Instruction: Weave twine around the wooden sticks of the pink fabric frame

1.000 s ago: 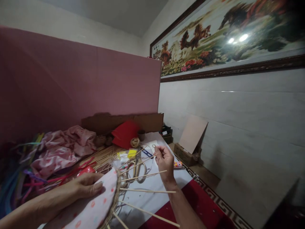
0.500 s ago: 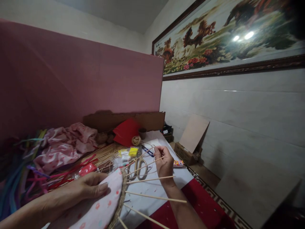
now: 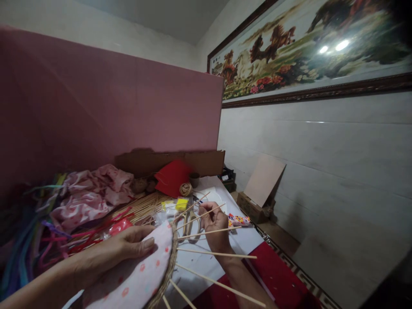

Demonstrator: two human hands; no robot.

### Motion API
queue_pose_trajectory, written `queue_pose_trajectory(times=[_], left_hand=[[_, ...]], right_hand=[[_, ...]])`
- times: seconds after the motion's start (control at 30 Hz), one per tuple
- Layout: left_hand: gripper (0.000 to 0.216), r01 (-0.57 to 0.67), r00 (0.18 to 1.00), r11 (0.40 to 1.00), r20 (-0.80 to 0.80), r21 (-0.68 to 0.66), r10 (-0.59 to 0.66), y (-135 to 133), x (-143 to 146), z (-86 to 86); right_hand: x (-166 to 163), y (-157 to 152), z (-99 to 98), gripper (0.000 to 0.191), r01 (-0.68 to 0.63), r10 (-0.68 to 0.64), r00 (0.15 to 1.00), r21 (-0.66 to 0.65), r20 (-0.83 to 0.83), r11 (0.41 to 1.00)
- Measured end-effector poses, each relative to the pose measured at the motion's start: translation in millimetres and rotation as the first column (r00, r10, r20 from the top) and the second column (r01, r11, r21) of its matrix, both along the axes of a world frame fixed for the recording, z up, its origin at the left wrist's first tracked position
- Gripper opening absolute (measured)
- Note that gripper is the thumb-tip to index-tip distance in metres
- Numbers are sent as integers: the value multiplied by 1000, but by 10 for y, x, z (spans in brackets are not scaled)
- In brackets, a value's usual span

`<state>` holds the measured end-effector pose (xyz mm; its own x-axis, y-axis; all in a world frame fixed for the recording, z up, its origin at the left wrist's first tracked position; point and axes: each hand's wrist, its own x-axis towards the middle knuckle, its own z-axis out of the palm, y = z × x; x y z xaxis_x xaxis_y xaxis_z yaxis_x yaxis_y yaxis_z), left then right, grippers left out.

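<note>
A round base covered in pink spotted fabric (image 3: 141, 266) lies tilted at the lower centre, with brown cord (image 3: 173, 257) woven along its rim. Several thin wooden sticks (image 3: 222, 255) fan out from that rim to the right. My left hand (image 3: 137, 246) grips the base from its left side, thumb on top and fingers underneath. Behind the upper sticks, my right hand (image 3: 214, 221) is closed in a pinch; a thin strand of cord seems to run from it, though its fingertips are partly hidden. Gold-handled scissors (image 3: 194, 226) lie beyond the sticks.
Crumpled pink fabric (image 3: 96, 189), colourful strips (image 3: 19, 257) and a bundle of sticks (image 3: 141, 210) fill the left. A cord ball (image 3: 186, 189), a yellow packet (image 3: 182, 204) and a red sheet (image 3: 172, 178) lie farther back. A patterned roll (image 3: 238, 220) is near the right edge.
My right hand has moved slightly left and down, closer to the upper sticks. The base with its sticks has shifted a little right in view, my left hand still on it.
</note>
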<state>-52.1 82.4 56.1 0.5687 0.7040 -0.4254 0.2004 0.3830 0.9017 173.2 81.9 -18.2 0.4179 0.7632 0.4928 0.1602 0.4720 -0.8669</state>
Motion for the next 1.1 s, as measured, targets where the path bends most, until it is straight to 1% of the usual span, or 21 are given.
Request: queue_pose_trajectory(times=[0.13,0.2,0.37,0.47,0.53,0.63,0.7,0.83,0.93,1.0,1.1], left_hand=[[56,3,1000,1000,2,-23,-3,-51,58,134],[53,16,1000,1000,-8,-10,-16,-48,56,167],[33,52,999,999,15,-3,-52,-10,62,133],[25,69,996,998,60,-16,-67,1,88,93],[24,69,995,997,74,-23,-67,3,100,76],[24,57,995,998,83,-31,-54,8,101,60],[26,52,994,998,94,-40,-48,14,99,50],[31,54,994,997,101,-47,-49,32,105,-1],[24,56,994,998,92,-23,-54,55,113,-77],[22,35,997,999,72,8,-36,73,123,-113],[23,25,999,991,17,135,-28,106,184,-92]], right_hand=[[-46,-3,33,20,-129,128,981,2,-148,992],[-53,-15,64,20,-158,157,973,4,-168,987],[-51,-72,97,17,-79,80,996,25,-48,997],[-61,-100,71,14,-89,88,996,40,25,995],[-68,-112,57,13,-85,81,994,61,69,994],[-70,-121,60,10,-49,36,992,102,120,994],[-69,-121,68,9,-39,25,992,114,122,993],[-76,-106,62,9,-55,43,993,112,112,992],[-83,-88,37,12,-30,13,988,108,155,994],[-87,-78,23,14,-13,-7,984,113,176,993],[-95,-72,19,15,-25,5,984,107,177,994]])
